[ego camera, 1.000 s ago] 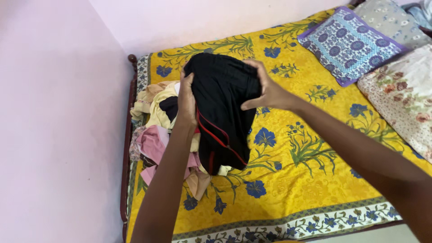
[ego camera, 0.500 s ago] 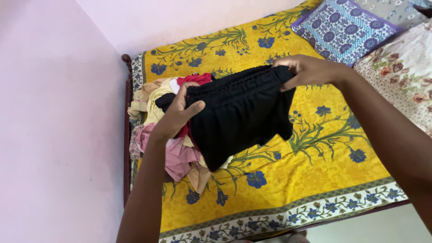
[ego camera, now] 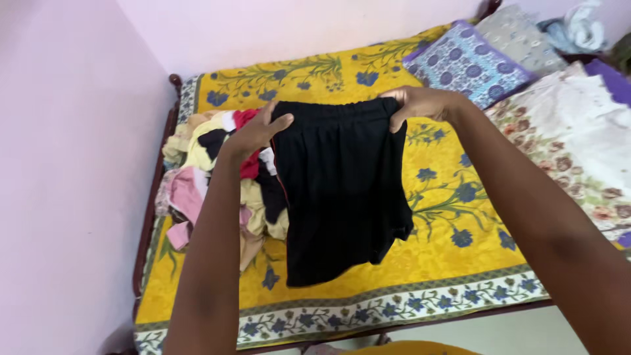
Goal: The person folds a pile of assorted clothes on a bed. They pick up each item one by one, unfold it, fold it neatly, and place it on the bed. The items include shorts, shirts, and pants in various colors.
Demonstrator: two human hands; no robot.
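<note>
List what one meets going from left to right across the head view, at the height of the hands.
Pink wall → clothes pile → left hand → black shorts → right hand → blue patterned pillow → floral pillow.

A home bedroom: bed [ego camera: 368, 289] with yellow floral sheet, pillows [ego camera: 463, 62], clothes pile [ego camera: 210, 171].

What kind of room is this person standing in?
Most likely a bedroom at home: a bed under a yellow flowered sheet, patterned pillows at its head, and a pile of loose clothes beside the black shorts.
</note>
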